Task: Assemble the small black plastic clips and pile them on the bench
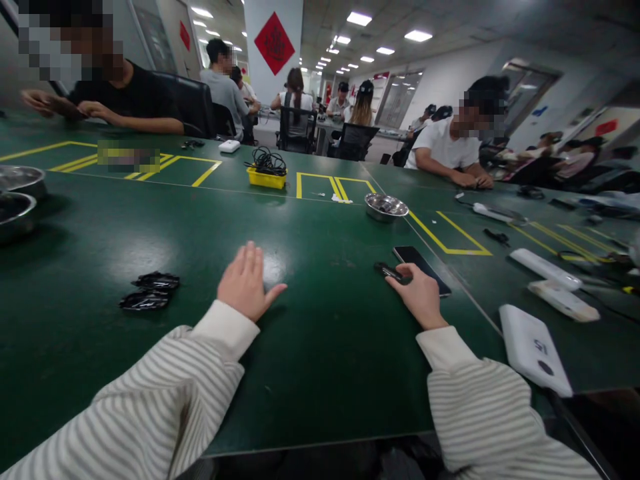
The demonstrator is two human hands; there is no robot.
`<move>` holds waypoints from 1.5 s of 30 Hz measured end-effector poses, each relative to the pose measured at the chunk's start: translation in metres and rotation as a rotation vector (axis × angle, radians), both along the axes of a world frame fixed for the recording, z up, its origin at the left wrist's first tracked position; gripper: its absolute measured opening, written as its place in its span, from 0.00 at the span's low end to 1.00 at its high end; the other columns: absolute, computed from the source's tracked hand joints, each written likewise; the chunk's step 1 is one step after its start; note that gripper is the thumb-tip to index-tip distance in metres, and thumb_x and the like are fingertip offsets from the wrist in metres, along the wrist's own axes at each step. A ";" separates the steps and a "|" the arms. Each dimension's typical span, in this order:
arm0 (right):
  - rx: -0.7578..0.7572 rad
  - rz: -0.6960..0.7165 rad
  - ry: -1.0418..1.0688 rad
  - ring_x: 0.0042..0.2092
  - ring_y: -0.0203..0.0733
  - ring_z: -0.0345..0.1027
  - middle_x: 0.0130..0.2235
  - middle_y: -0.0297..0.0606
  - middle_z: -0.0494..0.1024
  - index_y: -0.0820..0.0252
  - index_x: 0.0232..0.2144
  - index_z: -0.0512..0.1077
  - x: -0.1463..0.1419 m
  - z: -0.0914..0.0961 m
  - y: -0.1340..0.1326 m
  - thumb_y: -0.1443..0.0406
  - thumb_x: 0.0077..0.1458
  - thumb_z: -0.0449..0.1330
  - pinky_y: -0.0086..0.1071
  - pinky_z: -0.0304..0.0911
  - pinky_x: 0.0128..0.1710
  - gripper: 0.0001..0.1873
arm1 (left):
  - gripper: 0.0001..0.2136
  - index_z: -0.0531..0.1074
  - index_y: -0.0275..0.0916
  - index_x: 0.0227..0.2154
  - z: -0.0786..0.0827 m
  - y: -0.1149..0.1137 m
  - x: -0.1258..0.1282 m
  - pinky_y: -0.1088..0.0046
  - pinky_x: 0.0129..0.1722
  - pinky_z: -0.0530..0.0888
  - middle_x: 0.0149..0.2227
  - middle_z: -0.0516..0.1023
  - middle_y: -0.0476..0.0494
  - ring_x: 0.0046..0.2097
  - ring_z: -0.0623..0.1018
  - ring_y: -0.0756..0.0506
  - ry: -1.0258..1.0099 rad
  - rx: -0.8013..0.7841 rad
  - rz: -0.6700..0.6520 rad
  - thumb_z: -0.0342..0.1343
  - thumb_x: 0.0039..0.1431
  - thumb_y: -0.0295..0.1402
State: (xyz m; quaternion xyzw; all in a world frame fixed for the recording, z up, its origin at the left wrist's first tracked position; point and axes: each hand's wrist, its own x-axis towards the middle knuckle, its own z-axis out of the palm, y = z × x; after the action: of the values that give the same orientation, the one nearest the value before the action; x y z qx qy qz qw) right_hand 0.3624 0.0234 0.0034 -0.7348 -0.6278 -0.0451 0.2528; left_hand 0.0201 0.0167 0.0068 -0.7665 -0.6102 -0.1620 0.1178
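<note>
My left hand [245, 282] is stretched out palm down over the green table [320, 373], fingers together and thumb apart, holding nothing. To its left lie two glossy black bundles [150, 291], which look like coiled cables in plastic wrap. My right hand [417, 293] pinches a small, long, shiny black bundle [393, 272] between thumb and fingers; its exact kind is unclear. Just beyond that hand a dark smartphone [423, 268] rests on the table, partly hidden by the fingers.
A steel bowl [386, 207] and a yellow tray [267, 178] of black cables stand farther back. More steel bowls [17, 212] are at the left edge. White power banks [535, 347] lie on the right. Co-workers sit across, one in a white shirt [445, 148].
</note>
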 end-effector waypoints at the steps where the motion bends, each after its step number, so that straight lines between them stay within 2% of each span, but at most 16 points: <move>1: 0.000 -0.057 -0.024 0.34 0.45 0.67 0.33 0.39 0.74 0.61 0.35 0.68 0.003 0.000 0.000 0.56 0.42 0.58 0.36 0.61 0.32 0.18 | 0.36 0.51 0.20 0.53 0.003 0.000 -0.020 0.56 0.51 0.55 0.56 0.50 0.21 0.57 0.51 0.30 0.006 0.013 0.130 0.44 0.51 0.50; 3: -0.016 -0.130 -0.078 0.36 0.47 0.66 0.33 0.41 0.74 0.60 0.36 0.68 0.006 0.001 0.000 0.54 0.42 0.57 0.35 0.59 0.30 0.20 | 0.37 0.53 0.15 0.50 0.007 -0.001 -0.060 0.51 0.49 0.55 0.55 0.50 0.16 0.56 0.51 0.25 0.023 -0.019 0.363 0.42 0.50 0.51; 5: -0.030 -0.160 -0.140 0.38 0.50 0.64 0.34 0.43 0.73 0.60 0.36 0.67 0.006 0.002 -0.001 0.53 0.42 0.56 0.35 0.58 0.29 0.21 | 0.39 0.57 0.14 0.46 0.010 -0.002 -0.093 0.48 0.45 0.57 0.52 0.54 0.14 0.52 0.56 0.21 0.000 -0.140 0.539 0.41 0.49 0.53; 8: -0.004 -0.150 -0.199 0.40 0.52 0.61 0.36 0.46 0.71 0.62 0.37 0.67 0.002 0.002 -0.002 0.50 0.43 0.54 0.36 0.57 0.30 0.24 | 0.36 0.65 0.19 0.39 0.011 -0.004 -0.120 0.48 0.42 0.59 0.44 0.64 0.19 0.48 0.63 0.22 -0.038 -0.313 0.588 0.39 0.48 0.56; 11: 0.068 -0.100 -0.193 0.40 0.50 0.60 0.38 0.45 0.70 0.63 0.39 0.65 -0.005 0.003 -0.004 0.51 0.46 0.51 0.37 0.57 0.33 0.24 | 0.37 0.67 0.22 0.36 0.012 -0.004 -0.120 0.50 0.43 0.59 0.42 0.67 0.20 0.46 0.65 0.26 0.019 -0.393 0.532 0.34 0.49 0.57; 15: 0.165 0.004 -0.132 0.40 0.48 0.60 0.38 0.45 0.70 0.63 0.40 0.65 -0.023 0.005 -0.007 0.56 0.49 0.51 0.37 0.58 0.35 0.19 | 0.36 0.68 0.23 0.36 0.013 -0.005 -0.093 0.56 0.41 0.61 0.40 0.69 0.23 0.43 0.68 0.30 0.115 -0.361 0.416 0.31 0.52 0.56; 19: 0.202 0.286 -0.032 0.42 0.44 0.61 0.38 0.44 0.71 0.63 0.38 0.66 -0.063 0.007 -0.012 0.61 0.51 0.51 0.36 0.59 0.39 0.14 | 0.33 0.68 0.23 0.38 0.008 -0.009 -0.052 0.62 0.38 0.63 0.37 0.71 0.27 0.40 0.68 0.34 0.185 -0.215 0.206 0.33 0.54 0.53; 22: 0.110 0.529 0.117 0.41 0.41 0.62 0.37 0.41 0.71 0.63 0.37 0.68 -0.107 0.006 -0.017 0.62 0.51 0.51 0.34 0.60 0.40 0.12 | 0.33 0.65 0.24 0.44 0.000 -0.013 -0.021 0.63 0.38 0.63 0.37 0.70 0.29 0.40 0.67 0.36 0.144 -0.115 0.053 0.37 0.53 0.54; 24: 0.031 0.618 0.262 0.37 0.37 0.64 0.37 0.39 0.72 0.61 0.39 0.68 -0.135 0.004 -0.019 0.62 0.52 0.51 0.32 0.61 0.37 0.13 | 0.31 0.64 0.25 0.46 -0.004 -0.015 -0.006 0.63 0.39 0.64 0.38 0.70 0.31 0.40 0.66 0.37 0.099 -0.093 -0.041 0.40 0.53 0.52; 28: -0.054 0.636 0.402 0.35 0.38 0.65 0.37 0.40 0.73 0.62 0.43 0.67 -0.169 -0.001 -0.014 0.59 0.47 0.56 0.31 0.62 0.34 0.20 | 0.20 0.64 0.31 0.47 -0.009 -0.015 0.006 0.62 0.40 0.65 0.42 0.69 0.33 0.41 0.65 0.39 -0.016 -0.078 -0.190 0.45 0.56 0.39; 32: -0.101 0.649 0.505 0.34 0.37 0.68 0.36 0.41 0.75 0.62 0.40 0.70 -0.172 -0.001 -0.006 0.63 0.46 0.58 0.30 0.64 0.33 0.17 | 0.16 0.65 0.36 0.47 -0.012 -0.007 -0.003 0.62 0.43 0.66 0.43 0.69 0.38 0.43 0.66 0.42 -0.221 -0.124 -0.351 0.44 0.55 0.27; 34: -0.115 0.668 0.564 0.34 0.36 0.69 0.38 0.40 0.75 0.61 0.39 0.71 -0.168 0.000 -0.005 0.64 0.45 0.59 0.29 0.65 0.32 0.16 | 0.16 0.64 0.38 0.47 -0.010 -0.001 -0.009 0.63 0.43 0.67 0.41 0.70 0.41 0.41 0.68 0.44 -0.372 -0.178 -0.388 0.45 0.54 0.27; 39: -0.156 0.690 0.661 0.36 0.37 0.70 0.39 0.42 0.75 0.62 0.41 0.70 -0.167 0.003 -0.008 0.66 0.43 0.60 0.28 0.67 0.32 0.19 | 0.18 0.64 0.38 0.47 -0.002 0.008 -0.017 0.70 0.35 0.70 0.41 0.71 0.43 0.36 0.71 0.47 -0.684 -0.265 -0.419 0.50 0.52 0.33; 45: -0.167 0.690 0.661 0.37 0.37 0.69 0.39 0.42 0.74 0.63 0.40 0.70 -0.170 0.004 -0.009 0.67 0.43 0.60 0.29 0.68 0.31 0.18 | 0.15 0.67 0.39 0.44 0.001 0.009 -0.010 0.72 0.34 0.70 0.39 0.71 0.44 0.36 0.71 0.48 -0.748 -0.214 -0.472 0.50 0.53 0.35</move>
State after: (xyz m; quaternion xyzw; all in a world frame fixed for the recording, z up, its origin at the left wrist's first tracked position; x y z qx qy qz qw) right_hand 0.1921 0.0148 0.0072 -0.4764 -0.7225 0.3279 0.3789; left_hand 0.0098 0.0257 0.0074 -0.7814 -0.4326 -0.3861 -0.2305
